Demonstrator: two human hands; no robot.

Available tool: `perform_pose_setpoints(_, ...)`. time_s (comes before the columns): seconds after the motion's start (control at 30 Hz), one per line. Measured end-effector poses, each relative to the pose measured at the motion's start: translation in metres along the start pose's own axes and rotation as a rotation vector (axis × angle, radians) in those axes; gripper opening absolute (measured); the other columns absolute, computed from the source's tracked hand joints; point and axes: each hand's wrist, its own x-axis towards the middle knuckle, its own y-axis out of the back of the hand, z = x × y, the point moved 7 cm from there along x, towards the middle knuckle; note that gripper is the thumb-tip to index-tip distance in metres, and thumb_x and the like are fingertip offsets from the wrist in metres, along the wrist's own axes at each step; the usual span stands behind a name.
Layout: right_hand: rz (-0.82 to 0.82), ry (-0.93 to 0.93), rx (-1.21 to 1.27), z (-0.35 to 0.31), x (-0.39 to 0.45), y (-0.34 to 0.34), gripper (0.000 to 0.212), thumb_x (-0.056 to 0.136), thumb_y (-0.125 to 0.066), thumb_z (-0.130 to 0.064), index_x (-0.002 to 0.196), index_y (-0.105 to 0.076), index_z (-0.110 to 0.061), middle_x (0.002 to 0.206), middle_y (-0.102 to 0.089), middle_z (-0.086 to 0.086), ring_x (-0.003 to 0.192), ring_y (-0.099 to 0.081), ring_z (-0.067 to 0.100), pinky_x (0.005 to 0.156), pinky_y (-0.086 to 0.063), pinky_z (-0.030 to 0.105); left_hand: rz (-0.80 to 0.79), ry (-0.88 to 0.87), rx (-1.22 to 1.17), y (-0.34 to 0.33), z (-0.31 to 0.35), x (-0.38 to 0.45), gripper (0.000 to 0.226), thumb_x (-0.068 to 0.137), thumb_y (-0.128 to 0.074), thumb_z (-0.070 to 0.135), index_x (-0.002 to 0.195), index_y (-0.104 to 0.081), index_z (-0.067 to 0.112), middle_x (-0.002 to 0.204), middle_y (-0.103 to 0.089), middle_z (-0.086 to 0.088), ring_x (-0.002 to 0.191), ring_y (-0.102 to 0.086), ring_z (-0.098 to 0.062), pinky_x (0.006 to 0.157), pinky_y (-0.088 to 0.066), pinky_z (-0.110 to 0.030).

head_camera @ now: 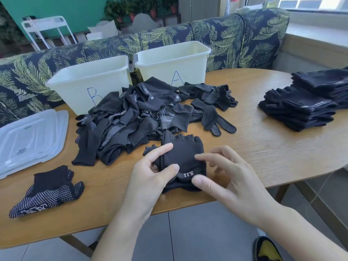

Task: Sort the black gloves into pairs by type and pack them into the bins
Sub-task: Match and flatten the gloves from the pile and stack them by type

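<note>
A pair of black fingerless gloves (181, 154) with a "5.11" cuff tag lies near the table's front edge. My left hand (148, 174) pinches its left side between thumb and fingers. My right hand (226, 175) touches the cuff with the thumb, its fingers spread and relaxed above the glove. Behind it sprawls a loose heap of black gloves (135, 117), some with white dots. A dotted pair (47, 191) lies at the front left. A neat stack of fingerless gloves (305, 106) sits at the right. Bin B (82, 80) and bin A (175, 59) stand at the back.
Clear plastic lids (32, 138) lie at the table's left edge. A leaf-patterned sofa (235, 38) runs behind the bins. The wooden table (263, 147) shows bare wood between the heap and the right stack. A shoe (267, 249) is on the floor below.
</note>
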Motion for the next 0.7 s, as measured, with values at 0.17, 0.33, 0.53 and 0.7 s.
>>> perform_pose_setpoints(0.17, 0.002, -0.221, 0.196, 0.006, 0.002, 0.000, 0.052, 0.088, -0.049, -0.076, 0.132, -0.051, -0.050, 0.099, -0.064, -0.010, 0.081, -0.067, 0.013, 0.074, -0.051, 0.021, 0.034, -0.075, -0.031, -0.002, 0.007, 0.000, 0.059, 0.079, -0.081, 0.009, 0.130, -0.066, 0.031, 0.080, -0.074, 0.012, 0.085, -0.071, -0.004, 0.086, -0.053, -0.021)
perform_pose_setpoints(0.33, -0.088, -0.327, 0.438, 0.000, 0.004, -0.001, 0.049, 0.085, -0.052, -0.065, 0.134, -0.045, -0.060, 0.102, -0.074, -0.008, 0.075, -0.073, 0.019, 0.080, -0.057, 0.030, -0.069, -0.095, 0.000, -0.019, 0.013, -0.007, 0.054, 0.090, -0.070, -0.003, 0.134, -0.060, 0.026, 0.059, -0.065, 0.015, 0.061, -0.062, 0.001, 0.065, -0.047, -0.010)
perform_pose_setpoints(0.53, 0.002, -0.342, 0.592, 0.013, 0.008, 0.004, 0.051, 0.088, -0.075, -0.033, 0.134, -0.056, -0.042, 0.123, -0.070, -0.016, 0.111, -0.069, 0.009, 0.094, -0.057, 0.039, -0.140, -0.146, 0.099, -0.030, 0.013, -0.008, 0.066, 0.088, -0.074, -0.002, 0.140, -0.054, 0.034, 0.114, -0.076, 0.004, 0.107, -0.072, -0.015, 0.088, -0.054, -0.022)
perform_pose_setpoints(0.7, -0.002, -0.353, 0.562, 0.025, 0.007, 0.004, 0.061, 0.087, -0.080, -0.016, 0.135, -0.055, -0.044, 0.126, -0.069, -0.013, 0.110, -0.070, 0.012, 0.091, -0.059, 0.042, -0.113, -0.151, 0.120, -0.035, 0.009, -0.006, 0.064, 0.083, -0.076, 0.013, 0.136, -0.057, 0.044, 0.123, -0.073, 0.001, 0.111, -0.070, -0.017, 0.098, -0.052, -0.038)
